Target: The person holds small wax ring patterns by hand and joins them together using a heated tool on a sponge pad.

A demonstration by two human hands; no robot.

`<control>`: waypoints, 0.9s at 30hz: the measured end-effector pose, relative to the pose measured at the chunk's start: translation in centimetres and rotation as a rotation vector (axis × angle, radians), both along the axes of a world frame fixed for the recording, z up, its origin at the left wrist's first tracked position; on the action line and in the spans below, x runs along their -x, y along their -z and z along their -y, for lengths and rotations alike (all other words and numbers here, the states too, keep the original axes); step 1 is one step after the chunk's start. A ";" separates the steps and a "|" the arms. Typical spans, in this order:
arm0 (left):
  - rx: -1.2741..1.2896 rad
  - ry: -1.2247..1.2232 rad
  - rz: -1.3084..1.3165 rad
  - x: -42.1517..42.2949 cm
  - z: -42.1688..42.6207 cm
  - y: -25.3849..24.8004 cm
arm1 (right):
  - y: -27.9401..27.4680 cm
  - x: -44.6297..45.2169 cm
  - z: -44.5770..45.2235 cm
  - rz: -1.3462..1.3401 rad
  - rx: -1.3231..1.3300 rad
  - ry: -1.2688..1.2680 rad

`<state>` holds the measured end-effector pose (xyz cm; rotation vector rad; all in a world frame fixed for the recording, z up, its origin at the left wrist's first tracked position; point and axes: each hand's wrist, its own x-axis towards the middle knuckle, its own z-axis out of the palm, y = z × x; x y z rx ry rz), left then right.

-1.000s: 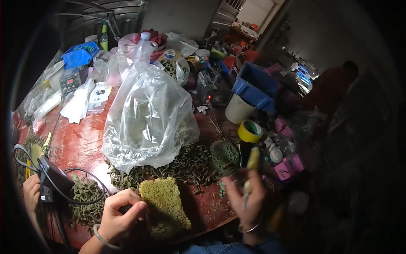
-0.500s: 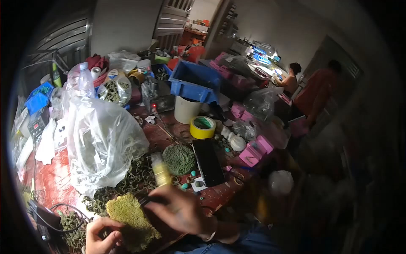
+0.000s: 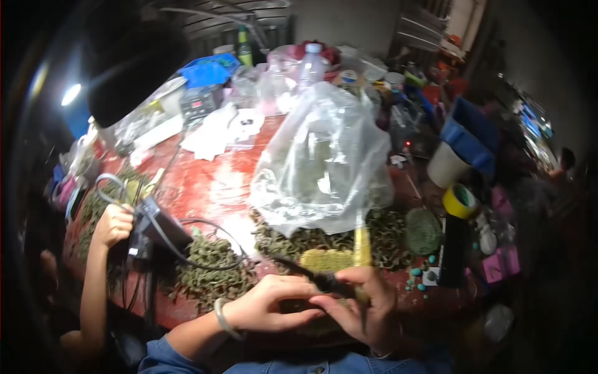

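Head view: we see our right hand [image 3: 370, 302] pinching a dark tool [image 3: 329, 283] alongside a yellow tool [image 3: 361, 246], our half-curled left hand [image 3: 268, 305] close by, grip unclear, with the yellow spongy pad [image 3: 325, 259] just beyond, seemingly kept within reach.

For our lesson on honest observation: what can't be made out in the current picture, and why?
Head view:
Yellow-green pad: lower part hidden behind the left hand and a dark object.
Dark object: kind unclear, blurred, partly covered by the right hand.
Clear bag: contents obscured by glare and crinkled plastic.
Co-worker's arm: body beyond lost in darkness toward the left edge.
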<state>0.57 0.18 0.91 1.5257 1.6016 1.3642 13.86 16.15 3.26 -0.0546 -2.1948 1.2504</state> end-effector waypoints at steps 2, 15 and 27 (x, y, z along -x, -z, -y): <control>-0.129 -0.018 0.059 -0.3 -0.7 -0.2 | 0.7 0.0 -0.4 0.066 0.106 -0.040; -0.041 0.039 -0.009 0.1 0.1 0.3 | 1.9 -0.5 -0.5 0.127 0.319 -0.150; -0.075 -0.060 -0.250 -0.5 -0.5 0.3 | 1.1 -1.1 -0.7 0.082 0.251 -0.035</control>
